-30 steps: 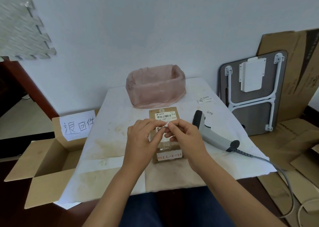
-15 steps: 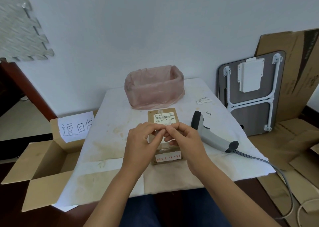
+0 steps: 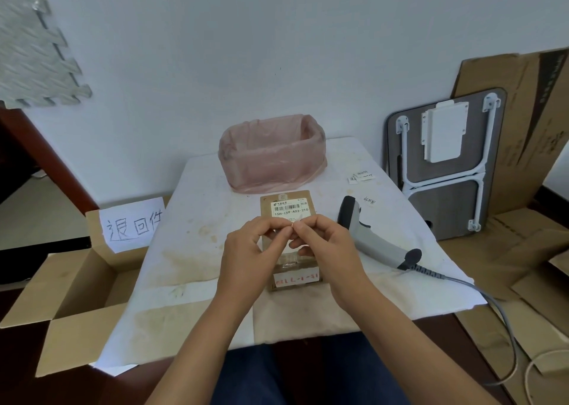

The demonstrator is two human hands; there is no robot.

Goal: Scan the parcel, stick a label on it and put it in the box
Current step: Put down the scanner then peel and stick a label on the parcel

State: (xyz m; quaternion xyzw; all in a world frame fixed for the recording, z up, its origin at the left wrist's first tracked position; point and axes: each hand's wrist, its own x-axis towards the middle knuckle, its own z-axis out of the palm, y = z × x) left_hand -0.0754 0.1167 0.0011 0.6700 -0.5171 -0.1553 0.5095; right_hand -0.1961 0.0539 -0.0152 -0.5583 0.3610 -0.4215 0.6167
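A small brown parcel (image 3: 288, 203) with a white barcode sticker lies flat in the middle of the white table (image 3: 191, 229). Above it my left hand (image 3: 251, 250) and my right hand (image 3: 323, 246) meet fingertip to fingertip, pinching a small white label (image 3: 296, 219) between them. The hands hide the parcel's middle. A grey barcode scanner (image 3: 377, 241) lies on the table just right of my right hand. An open cardboard box (image 3: 77, 284) with a handwritten paper sign stands on the floor at the left of the table.
A pink plastic-lined bin (image 3: 272, 153) stands at the table's back. A few loose paper labels (image 3: 361, 177) lie at the back right. The scanner cable (image 3: 492, 306) trails off the right edge. A folded table (image 3: 446, 170) and flat cardboard lean against the wall on the right.
Both hands stay together over the parcel, fingers shifting slightly on the small label. The parcel and scanner have not moved.
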